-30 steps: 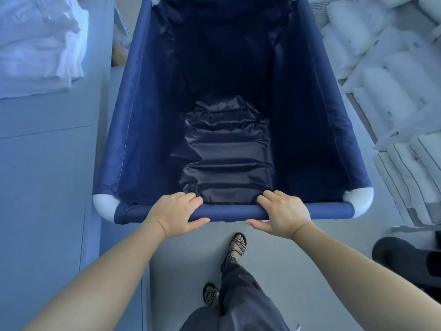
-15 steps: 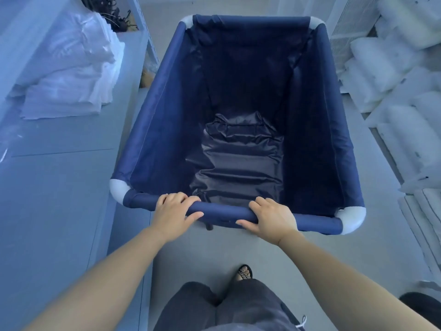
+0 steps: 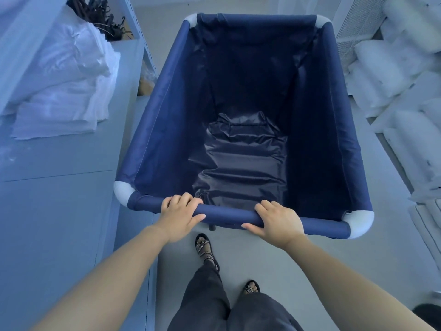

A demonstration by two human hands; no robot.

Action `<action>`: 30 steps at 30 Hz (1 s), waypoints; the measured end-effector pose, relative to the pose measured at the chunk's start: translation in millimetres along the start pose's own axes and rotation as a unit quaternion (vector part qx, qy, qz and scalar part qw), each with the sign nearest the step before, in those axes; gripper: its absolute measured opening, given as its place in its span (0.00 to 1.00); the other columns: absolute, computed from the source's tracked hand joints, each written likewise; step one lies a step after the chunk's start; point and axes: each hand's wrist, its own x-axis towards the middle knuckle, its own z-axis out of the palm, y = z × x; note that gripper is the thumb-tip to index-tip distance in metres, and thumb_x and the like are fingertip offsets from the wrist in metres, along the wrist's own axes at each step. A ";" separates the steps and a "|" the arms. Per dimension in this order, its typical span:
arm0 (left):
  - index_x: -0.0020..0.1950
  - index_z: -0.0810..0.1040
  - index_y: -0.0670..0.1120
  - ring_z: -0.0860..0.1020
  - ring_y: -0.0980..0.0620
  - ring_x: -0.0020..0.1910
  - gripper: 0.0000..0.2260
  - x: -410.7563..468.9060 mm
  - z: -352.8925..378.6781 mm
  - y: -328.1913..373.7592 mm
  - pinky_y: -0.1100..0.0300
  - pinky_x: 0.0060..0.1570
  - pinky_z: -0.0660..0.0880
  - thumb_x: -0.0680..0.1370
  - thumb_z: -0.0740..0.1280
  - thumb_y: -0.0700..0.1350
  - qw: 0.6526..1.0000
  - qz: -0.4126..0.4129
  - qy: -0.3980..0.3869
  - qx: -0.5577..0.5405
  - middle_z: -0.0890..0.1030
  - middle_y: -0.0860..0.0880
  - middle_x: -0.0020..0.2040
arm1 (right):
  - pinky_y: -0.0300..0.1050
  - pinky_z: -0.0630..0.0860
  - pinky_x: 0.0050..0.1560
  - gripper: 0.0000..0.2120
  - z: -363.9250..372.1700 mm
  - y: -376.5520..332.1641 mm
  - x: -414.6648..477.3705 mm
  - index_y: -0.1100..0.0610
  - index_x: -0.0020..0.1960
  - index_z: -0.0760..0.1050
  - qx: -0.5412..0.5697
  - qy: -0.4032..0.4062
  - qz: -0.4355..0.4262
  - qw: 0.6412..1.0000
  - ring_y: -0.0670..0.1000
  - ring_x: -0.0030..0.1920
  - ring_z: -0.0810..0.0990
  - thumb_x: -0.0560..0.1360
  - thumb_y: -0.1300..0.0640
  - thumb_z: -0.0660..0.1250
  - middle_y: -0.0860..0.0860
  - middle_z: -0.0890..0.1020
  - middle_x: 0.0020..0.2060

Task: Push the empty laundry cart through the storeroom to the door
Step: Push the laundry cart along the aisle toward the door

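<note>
Mid-push imo: the person is standing right behind the laundry cart [image 3: 157, 139] w/ both hands on the near rail [image 3: 226, 215]. The left hand [image 3: 179, 216] is wrapping its fingers over the top w/ the thumb tucking underneath, and the right hand [image 3: 279, 220] is doing the same further along, so both are gripping the rail firmly. The cart is sitting in a narrow aisle b/w a pale counter [image 3: 59, 211] on the left and rows of white pillows [image 3: 391, 68] on the right, w/ its near-left corner just beside the counter edge. One sandal [image 3: 205, 247] is planted ahead of the other, just under the rail, so it's looking like walking pace. The door isn't showing anywhere in view, so can't tell how far along this is, prob somewhere in the middle of the run. The next move is calling for an even shove from both arms plus a bit of steering so the corners aren't clipping the counter or the pillows, bc the gap on each side is looking tight. Contents: the cart is holding nothing, just the dark crinkly liner [image 3: 243, 158] lying on the bottom w/ navy fabric walls sloping down to it. The counter is carrying a stack of folded white linen [image 3: 64, 87], and behind that there's a dark tangle [image 3: 105, 17] that's looking like hangers, tho can't tell what it's sitting in.
</note>
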 end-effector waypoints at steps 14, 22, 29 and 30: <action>0.65 0.68 0.57 0.71 0.51 0.59 0.18 110.0 -56.8 -69.6 0.52 0.62 0.60 0.78 0.56 0.61 0.997 0.075 0.000 -0.025 0.74 0.55 0.59 | 0.45 0.64 0.47 0.28 -30.9 9.9 103.9 0.47 0.54 0.70 -0.015 -0.026 0.105 0.994 0.50 0.48 0.72 0.70 0.27 0.49 0.46 0.75 0.48; 0.66 0.68 0.55 0.71 0.50 0.60 0.20 165.4 -86.0 -109.0 0.48 0.65 0.61 0.77 0.56 0.63 0.999 0.043 0.009 0.013 0.74 0.54 0.60 | 0.57 0.55 0.66 0.27 -35.6 1.0 151.4 0.47 0.58 0.70 0.030 0.019 0.250 0.968 0.53 0.55 0.70 0.70 0.29 0.54 0.47 0.73 0.52; 0.65 0.67 0.54 0.71 0.49 0.60 0.21 215.6 -104.8 -109.1 0.48 0.65 0.62 0.78 0.55 0.63 0.998 0.044 0.014 0.032 0.74 0.54 0.60 | 0.53 0.56 0.63 0.24 -50.2 38.5 196.8 0.45 0.58 0.70 0.078 0.012 0.239 0.968 0.51 0.55 0.68 0.71 0.30 0.56 0.45 0.72 0.51; 0.65 0.67 0.54 0.71 0.49 0.60 0.20 222.7 -107.3 -107.8 0.48 0.65 0.61 0.78 0.55 0.63 0.998 0.045 0.017 0.032 0.74 0.54 0.60 | 0.53 0.56 0.62 0.24 -52.1 43.7 202.5 0.45 0.58 0.70 0.076 0.014 0.237 0.968 0.51 0.55 0.68 0.71 0.30 0.56 0.45 0.72 0.51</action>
